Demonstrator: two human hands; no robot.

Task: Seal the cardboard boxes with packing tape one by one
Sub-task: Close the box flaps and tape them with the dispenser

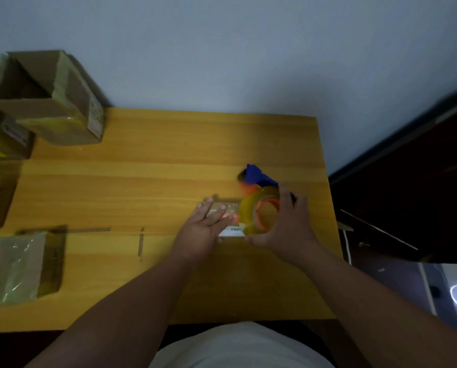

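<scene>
Head view: on a wooden table [142, 160], the left hand [203, 224] presses flat, fingers spread, on a small cardboard box [228, 208]; the right hand [288, 221] grips a tape dispenser [262, 208] at its right edge. Taping seems underway; next, likely draw tape across

No legible text, white label [231, 231] print blurred

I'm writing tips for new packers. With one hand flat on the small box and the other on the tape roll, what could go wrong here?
The left hand only presses flat on the small flat cardboard box, so a tug from the yellowish packing tape roll in the right hand could slide it. Its fingers lie close to the roll and could get stuck to tape.
</scene>
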